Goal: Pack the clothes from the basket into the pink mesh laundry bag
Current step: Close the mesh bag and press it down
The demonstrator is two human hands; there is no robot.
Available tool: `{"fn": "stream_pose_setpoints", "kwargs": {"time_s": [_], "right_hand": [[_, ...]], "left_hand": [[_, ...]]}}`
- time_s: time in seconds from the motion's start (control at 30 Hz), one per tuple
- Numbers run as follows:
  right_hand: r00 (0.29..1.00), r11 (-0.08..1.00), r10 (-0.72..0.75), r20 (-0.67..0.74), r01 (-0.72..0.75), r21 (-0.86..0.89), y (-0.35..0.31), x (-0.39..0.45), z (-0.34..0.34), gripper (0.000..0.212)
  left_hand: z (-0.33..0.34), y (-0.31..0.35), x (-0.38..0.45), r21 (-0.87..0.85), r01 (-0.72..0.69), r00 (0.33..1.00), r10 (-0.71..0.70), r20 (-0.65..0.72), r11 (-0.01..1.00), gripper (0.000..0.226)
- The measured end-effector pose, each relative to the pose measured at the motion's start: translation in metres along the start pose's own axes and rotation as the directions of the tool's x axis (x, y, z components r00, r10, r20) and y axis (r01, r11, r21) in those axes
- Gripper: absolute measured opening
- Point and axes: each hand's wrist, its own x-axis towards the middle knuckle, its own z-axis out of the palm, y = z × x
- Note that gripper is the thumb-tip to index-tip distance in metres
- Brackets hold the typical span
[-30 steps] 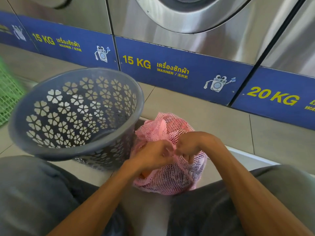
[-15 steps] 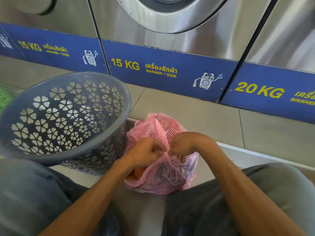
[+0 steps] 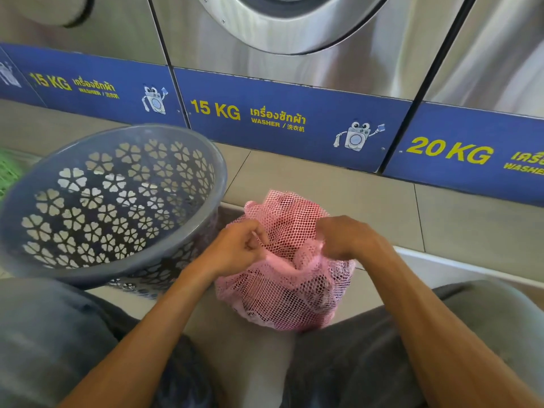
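Crowding the frame's left, a grey perforated plastic basket (image 3: 112, 201) touches the pink mesh laundry bag (image 3: 288, 278), whose gathered mouth is pinched in the clenched grip of left hand (image 3: 238, 248) and right hand (image 3: 344, 237); steel washers (image 3: 294, 33) fill the top.

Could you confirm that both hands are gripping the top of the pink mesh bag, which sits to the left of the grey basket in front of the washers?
Not quite: in the head view the pink mesh bag sits to the right of the grey basket, not the left. The rest holds: the left hand and right hand both grip its top, in front of the washers.
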Motion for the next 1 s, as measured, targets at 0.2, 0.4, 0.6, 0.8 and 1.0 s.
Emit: {"fn": "stream_pose_setpoints", "kwargs": {"time_s": [0.2, 0.4, 0.6, 0.8, 1.0], "right_hand": [[0.936, 0.898, -0.350, -0.032, 0.345, 0.274, -0.056, -0.003, 0.033, 0.032], [0.949, 0.945, -0.311, 0.059, 0.302, 0.124, -0.050, 0.006, 0.028, 0.011], [0.872, 0.990, -0.144, 0.468, 0.125, 0.072, -0.032, -0.005, 0.022, 0.024], [0.881, 0.996, 0.053, 0.470, -0.014, -0.086, 0.008, 0.001, 0.013, 0.010], [0.944, 0.950, -0.244, 0.222, 0.187, 0.250, -0.033, -0.002, 0.031, 0.065]], "left_hand": [[-0.002, -0.003, -0.004, -0.139, -0.053, 0.997, 0.060, 0.044, 0.989, 0.025], [-0.002, -0.007, -0.003, -0.166, 0.022, 1.000, -0.021, 0.010, 0.986, 0.027], [-0.001, -0.022, 0.001, -0.003, 0.068, 0.994, -0.068, -0.080, 0.998, 0.024], [-0.007, -0.032, 0.006, -0.061, 0.281, 0.913, -0.287, -0.289, 0.958, 0.013], [-0.001, -0.013, 0.004, -0.295, 0.152, 0.972, -0.196, -0.126, 0.943, 0.013]]}}
